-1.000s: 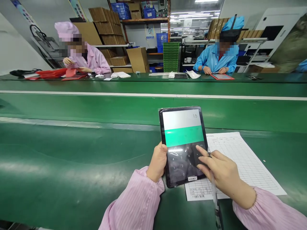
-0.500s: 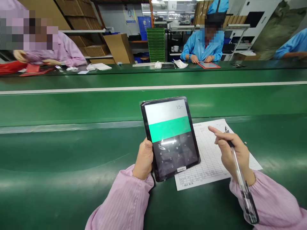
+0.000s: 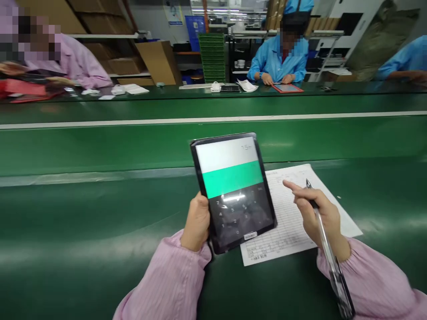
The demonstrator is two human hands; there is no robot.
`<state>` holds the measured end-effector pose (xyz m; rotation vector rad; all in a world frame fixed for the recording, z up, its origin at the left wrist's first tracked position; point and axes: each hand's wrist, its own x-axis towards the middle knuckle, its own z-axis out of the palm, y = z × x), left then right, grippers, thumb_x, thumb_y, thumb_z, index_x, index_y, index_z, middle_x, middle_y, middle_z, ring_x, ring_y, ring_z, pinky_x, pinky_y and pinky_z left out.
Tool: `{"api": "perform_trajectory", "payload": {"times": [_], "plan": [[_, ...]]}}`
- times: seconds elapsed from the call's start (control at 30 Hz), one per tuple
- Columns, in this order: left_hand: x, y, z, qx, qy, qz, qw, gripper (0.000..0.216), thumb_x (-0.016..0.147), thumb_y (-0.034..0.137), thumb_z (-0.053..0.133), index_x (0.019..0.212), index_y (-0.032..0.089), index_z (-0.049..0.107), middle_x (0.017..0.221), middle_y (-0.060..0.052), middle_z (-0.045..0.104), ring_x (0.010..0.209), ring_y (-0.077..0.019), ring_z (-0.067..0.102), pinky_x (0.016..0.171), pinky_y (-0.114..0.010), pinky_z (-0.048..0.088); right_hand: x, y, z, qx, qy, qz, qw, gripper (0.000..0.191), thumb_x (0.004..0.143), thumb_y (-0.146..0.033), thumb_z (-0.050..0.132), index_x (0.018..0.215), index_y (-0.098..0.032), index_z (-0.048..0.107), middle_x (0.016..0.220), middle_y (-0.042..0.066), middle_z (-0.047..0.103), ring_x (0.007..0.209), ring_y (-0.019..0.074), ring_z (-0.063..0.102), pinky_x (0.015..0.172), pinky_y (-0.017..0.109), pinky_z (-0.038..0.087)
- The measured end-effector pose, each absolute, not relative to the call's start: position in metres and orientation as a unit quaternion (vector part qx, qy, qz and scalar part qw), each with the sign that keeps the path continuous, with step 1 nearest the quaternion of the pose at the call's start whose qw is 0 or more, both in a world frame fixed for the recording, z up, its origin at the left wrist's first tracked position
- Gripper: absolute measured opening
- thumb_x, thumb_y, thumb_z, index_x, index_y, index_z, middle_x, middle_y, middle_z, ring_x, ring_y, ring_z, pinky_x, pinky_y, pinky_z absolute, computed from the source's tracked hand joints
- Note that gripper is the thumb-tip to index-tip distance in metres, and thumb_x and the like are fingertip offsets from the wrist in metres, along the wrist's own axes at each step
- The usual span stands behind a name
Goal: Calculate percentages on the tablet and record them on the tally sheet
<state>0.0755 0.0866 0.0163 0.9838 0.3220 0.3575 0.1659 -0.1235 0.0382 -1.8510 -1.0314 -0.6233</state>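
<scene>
A black-framed tablet (image 3: 233,178) stands tilted in front of me with a calculator on its screen: white and green bands above, dark number keys below. My left hand (image 3: 196,220) is closed on its lower left edge, thumb at the front; the other fingers are hidden behind it. To the right, my right hand (image 3: 318,211) grips a clear pen (image 3: 328,253), its tip pointing away from me. The index finger of that hand stretches toward the tablet without touching it. Beneath both lies a printed grid sheet (image 3: 287,222), partly covered by the tablet and the right hand.
A green bench (image 3: 100,213) spans the view, with a raised ledge and white strip (image 3: 150,122) beyond. Across it sit a person in blue (image 3: 280,58), a person in pink (image 3: 76,62) and a blue sleeve (image 3: 403,58). Green trays (image 3: 211,58) and cardboard (image 3: 158,62) stand behind.
The whole view has shifted slightly. My right hand with the pen appears a little closer to the tablet. The tablet remains held in my left hand, and the figures on screen are blurred now.
</scene>
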Motion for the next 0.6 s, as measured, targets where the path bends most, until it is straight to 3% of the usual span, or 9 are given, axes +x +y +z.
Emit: {"api": "perform_trajectory", "payload": {"times": [0.1,0.23,0.6], "plan": [[0.076,0.085,0.018,0.486,0.129,0.161,0.849,0.076,0.056,0.075,0.06,0.098,0.012,0.065,0.099,-0.017,0.068,0.086,-0.034,0.066,0.072,-0.045,0.055,0.154,-0.117,0.035,-0.715,-0.554,-0.241,0.351,0.012,0.096,-0.022,0.044,0.087,-0.018,0.052,0.095,0.016,0.069,0.048,0.0127,0.05,0.042,0.027,0.045],[0.077,0.086,0.017,0.514,0.117,0.171,0.832,0.077,0.059,0.077,0.056,0.096,0.011,0.065,0.089,-0.015,0.069,0.077,-0.0297,0.066,0.066,-0.04,0.055,0.138,-0.108,0.033,-0.666,-0.668,-0.217,0.252,0.018,0.096,-0.021,0.043,0.081,-0.017,0.051,0.094,0.014,0.07,0.047,0.0128,0.042,0.039,0.026,0.039],[0.08,0.086,0.011,0.482,0.118,0.198,0.845,0.072,0.058,0.074,0.061,0.094,0.012,0.064,0.085,-0.012,0.068,0.08,-0.0279,0.065,0.068,-0.037,0.052,0.131,-0.101,0.029,-0.677,-0.678,-0.222,0.182,0.027,0.096,-0.019,0.044,0.073,-0.015,0.059,0.104,0.011,0.068,0.054,0.0138,0.044,0.046,0.028,0.037]]}}
